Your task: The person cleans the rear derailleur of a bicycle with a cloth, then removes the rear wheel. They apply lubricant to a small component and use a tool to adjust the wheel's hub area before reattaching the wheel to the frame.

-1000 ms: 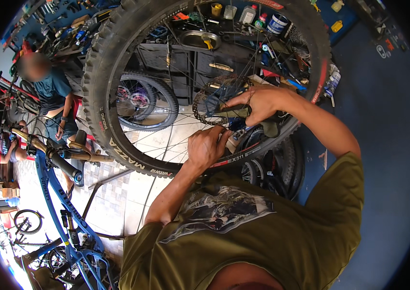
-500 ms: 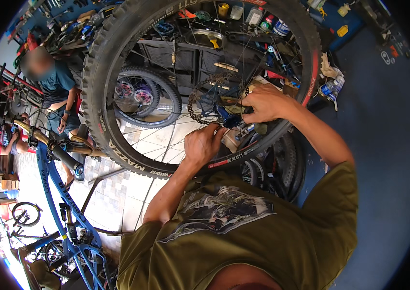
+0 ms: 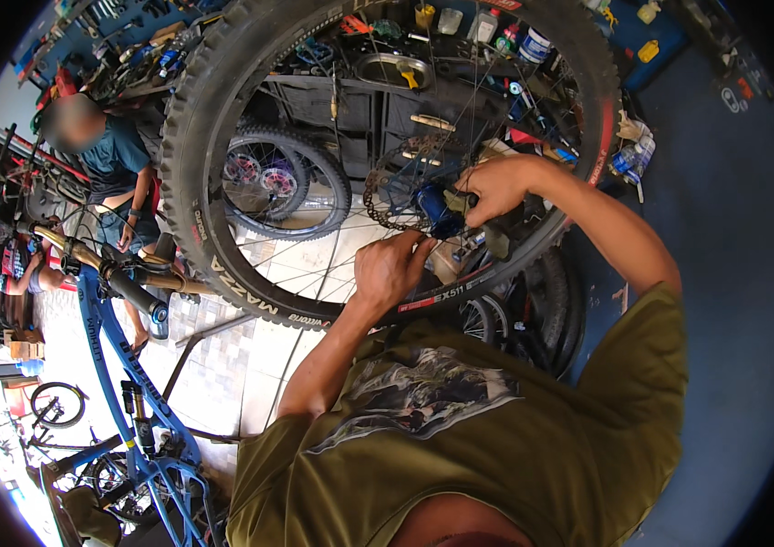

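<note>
A bicycle wheel with a knobby black tyre [image 3: 192, 182] is upright in front of me, with a blue hub [image 3: 437, 210] and a dark toothed rotor [image 3: 379, 196] at its centre. My left hand [image 3: 389, 269] is closed at the lower left of the hub among the spokes; its fingertips' hold is hidden. My right hand [image 3: 501, 191] has its fingers curled at the right of the hub beside an olive-coloured item [image 3: 496, 240]; what it grips is unclear.
A cluttered workbench [image 3: 359, 91] lies behind the wheel, with spare wheels [image 3: 309, 169] below it. A blue bike frame [image 3: 113, 356] stands left. One person [image 3: 113, 159] is beyond it, another [image 3: 13, 264] farther left. A blue wall [image 3: 715, 273] is right.
My right hand's extended fingers have curled in at the hub, and more of the blue hub shows. My left hand has moved slightly, staying below the hub.
</note>
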`<state>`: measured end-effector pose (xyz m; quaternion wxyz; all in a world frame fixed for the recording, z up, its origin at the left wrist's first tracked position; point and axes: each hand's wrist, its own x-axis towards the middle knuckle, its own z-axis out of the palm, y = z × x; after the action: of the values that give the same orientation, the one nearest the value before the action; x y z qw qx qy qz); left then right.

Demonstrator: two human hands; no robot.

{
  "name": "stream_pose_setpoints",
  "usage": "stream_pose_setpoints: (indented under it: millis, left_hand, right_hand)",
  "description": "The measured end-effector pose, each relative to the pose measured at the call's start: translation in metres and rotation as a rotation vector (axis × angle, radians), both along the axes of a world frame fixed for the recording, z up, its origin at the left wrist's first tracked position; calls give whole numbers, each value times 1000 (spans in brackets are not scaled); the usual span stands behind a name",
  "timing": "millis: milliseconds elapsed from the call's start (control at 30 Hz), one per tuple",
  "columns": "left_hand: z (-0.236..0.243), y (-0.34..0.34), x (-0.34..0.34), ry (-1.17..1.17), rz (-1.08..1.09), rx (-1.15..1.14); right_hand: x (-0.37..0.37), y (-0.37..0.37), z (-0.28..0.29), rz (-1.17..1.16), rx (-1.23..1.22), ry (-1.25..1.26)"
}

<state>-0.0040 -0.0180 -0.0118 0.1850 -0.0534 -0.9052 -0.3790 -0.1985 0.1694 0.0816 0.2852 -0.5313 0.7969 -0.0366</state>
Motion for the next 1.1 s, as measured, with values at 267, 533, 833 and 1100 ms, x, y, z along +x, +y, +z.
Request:
stream_pose_setpoints:
  millis: [267,533,833,1100]
  left_hand:
    - [-1,0,1,-15,51,5]
    - [-8,-3,-3,-19,45,6]
    - [-8,0,-2,-26,55,12]
    - [0,2,-7,-35,-47,-4]
  right_hand:
    - [18,-12,29,-25,18,47]
    - [22,-6,44,-13,6,134]
    - [35,-10,43,-21,292,378]
    - [-1,17,29,-6,-204,125]
